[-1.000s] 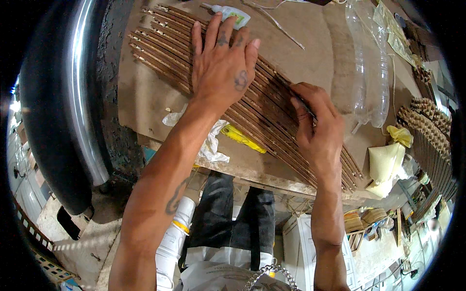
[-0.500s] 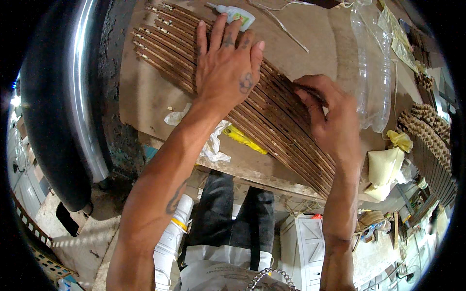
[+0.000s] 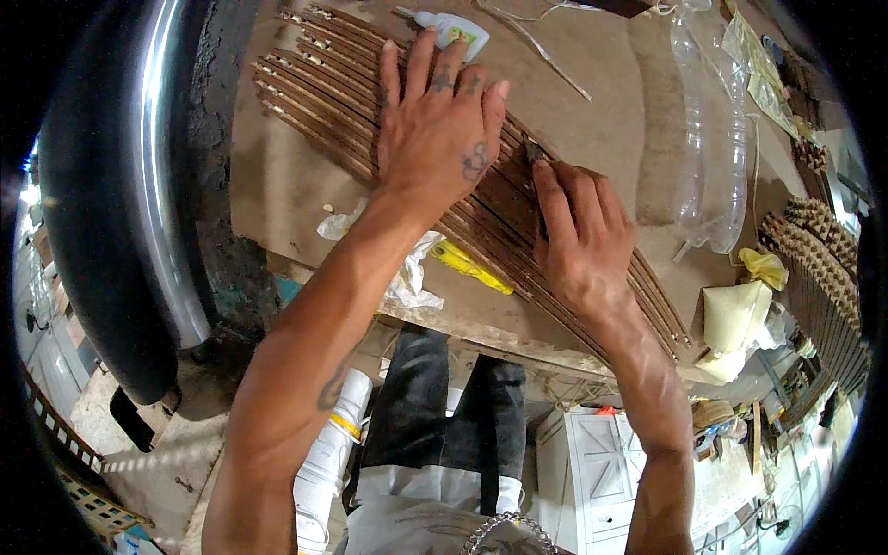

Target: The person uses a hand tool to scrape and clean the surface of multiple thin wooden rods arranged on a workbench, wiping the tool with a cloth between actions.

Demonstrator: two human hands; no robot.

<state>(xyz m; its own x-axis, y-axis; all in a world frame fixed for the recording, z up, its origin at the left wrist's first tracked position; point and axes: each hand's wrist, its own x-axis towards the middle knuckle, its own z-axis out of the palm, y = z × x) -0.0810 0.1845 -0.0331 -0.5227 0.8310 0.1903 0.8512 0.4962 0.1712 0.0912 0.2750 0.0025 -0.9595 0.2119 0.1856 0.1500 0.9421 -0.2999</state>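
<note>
Several long, thin brown strips (image 3: 328, 139) lie side by side, slanting across the brown board, their pale, rough ends fanned at the upper left. My left hand (image 3: 435, 129) rests flat over them, fingers spread and pointing away from me. Beyond its fingertips lies a small white squeeze bottle (image 3: 455, 35) with a thin nozzle. To the right, my right hand (image 3: 587, 236) is closed around a dark, narrow tool (image 3: 534, 150) whose greyish tip points away, over the strips. Most of this tool is hidden by the fingers, so its exact kind is unclear.
Near the board's front edge lie crumpled white paper (image 3: 412, 282) and a yellow wrapper (image 3: 470, 266). Clear plastic bottles (image 3: 712, 139) lie at right, beside a pale yellow bag (image 3: 735, 314). A big black cylinder with a shiny metal band (image 3: 166, 166) borders the left.
My right hand has shifted left and turned palm down; a dark tool tip now shows beyond its fingers. Strips at the right are spread farther apart. The left hand has barely moved.
</note>
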